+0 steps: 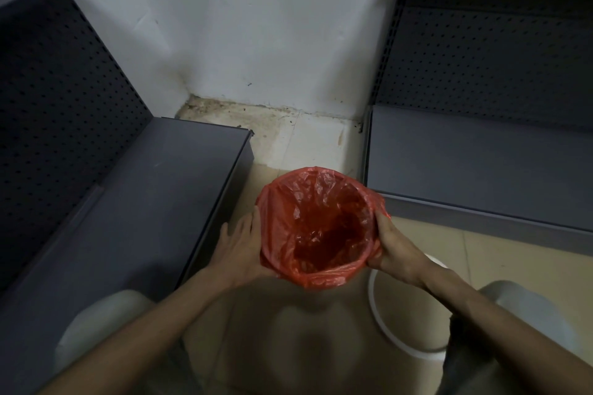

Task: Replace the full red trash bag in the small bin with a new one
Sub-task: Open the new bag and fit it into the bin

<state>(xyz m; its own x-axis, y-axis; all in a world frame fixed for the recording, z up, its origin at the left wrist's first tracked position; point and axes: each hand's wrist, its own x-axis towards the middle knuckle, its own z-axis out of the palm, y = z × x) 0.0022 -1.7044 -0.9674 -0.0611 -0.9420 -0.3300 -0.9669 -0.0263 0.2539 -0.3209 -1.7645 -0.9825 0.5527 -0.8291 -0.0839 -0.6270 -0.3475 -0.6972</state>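
Observation:
A small round bin stands on the floor between two shelf units, and a red trash bag (317, 224) lines it. The bag's edge is folded out over the rim and hides the bin itself. The bag's inside looks dark red and holds nothing that I can make out. My left hand (244, 244) lies flat against the bin's left side with its fingers spread along the plastic. My right hand (393, 245) grips the bag-covered rim on the right, thumb on the edge.
Grey metal shelf bases stand close on the left (179, 202) and right (475, 163), with dark pegboard backs. A white wall corner with dirty floor tiles (288, 135) lies behind. A white ring (398, 327) lies on the floor under my right forearm. My knees frame the bottom.

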